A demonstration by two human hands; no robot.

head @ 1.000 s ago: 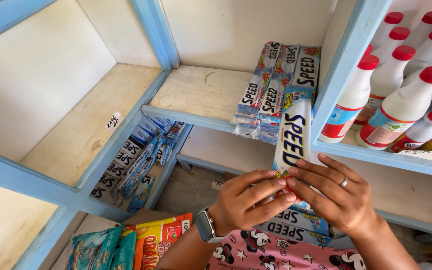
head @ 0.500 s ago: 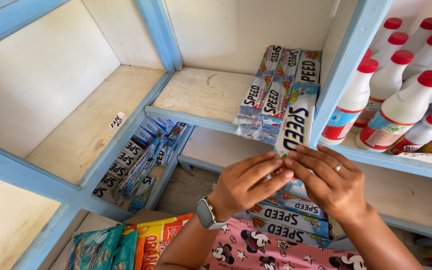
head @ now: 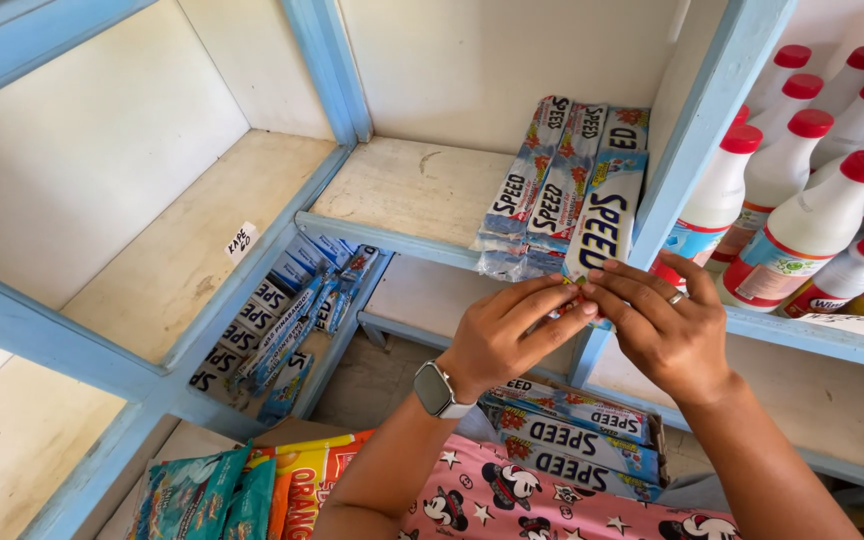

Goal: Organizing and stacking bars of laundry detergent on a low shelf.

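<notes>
Holding: both my hands, left hand [head: 500,335] and right hand [head: 667,330], fingertips pinched on blue sachet strip [head: 604,215] at shelf [head: 402,190] edge.
Risk: I judge the strip could slip off, dragging neighbouring sachets [head: 537,190] down.

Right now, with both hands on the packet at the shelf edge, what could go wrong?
1. The packets on the shelf overhang its front edge; a nudge from the left hand or right hand could perhaps tip them off.
2. The held packet is pinched only at its lower end, so it might slip.
3. The bottles stand close by the right hand; an elbow could knock one.
</notes>
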